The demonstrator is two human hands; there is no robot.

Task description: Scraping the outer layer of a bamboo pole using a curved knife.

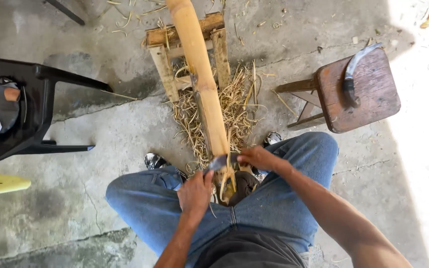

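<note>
The bamboo pole [204, 79] lay lengthwise between the seated person's knees, its far end propped on a low wooden rack [165, 64], its near end braced at the lap, which kept it steady for scraping. Both hands closed on a drawknife blade [219, 161] laid across the pole: the left hand [194, 191] gripped one end, the right hand [259, 158] the other. Shavings [234, 104] lay beneath. A curved knife [353, 74] rested on the wooden stool [368, 99], within right-hand reach.

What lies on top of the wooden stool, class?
One curved knife with a dark handle lies on the wooden stool, its blade reaching past the seat's far edge. The floor beneath the seat is covered, so nothing can be told there.
</note>
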